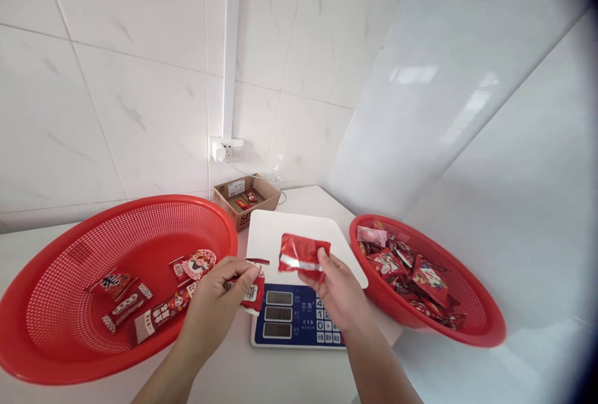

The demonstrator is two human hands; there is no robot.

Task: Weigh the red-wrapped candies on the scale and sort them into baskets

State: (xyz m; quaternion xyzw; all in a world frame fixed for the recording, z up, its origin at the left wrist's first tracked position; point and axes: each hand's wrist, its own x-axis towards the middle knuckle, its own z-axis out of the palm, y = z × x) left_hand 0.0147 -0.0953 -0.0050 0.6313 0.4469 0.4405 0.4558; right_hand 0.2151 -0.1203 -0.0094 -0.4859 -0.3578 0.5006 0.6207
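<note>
The cardboard box (246, 200) at the far middle is showing letters like "SF" on its near side. The scale (299, 320) is showing number keys, 0 among them. Print on the packets (303, 254) is looking too small to read.

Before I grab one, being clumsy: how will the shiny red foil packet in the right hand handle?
Probably floppy: the shiny red foil packet looks creased. Likely light: the right hand pinches just its lower edge. The glossy film may slip.
</note>
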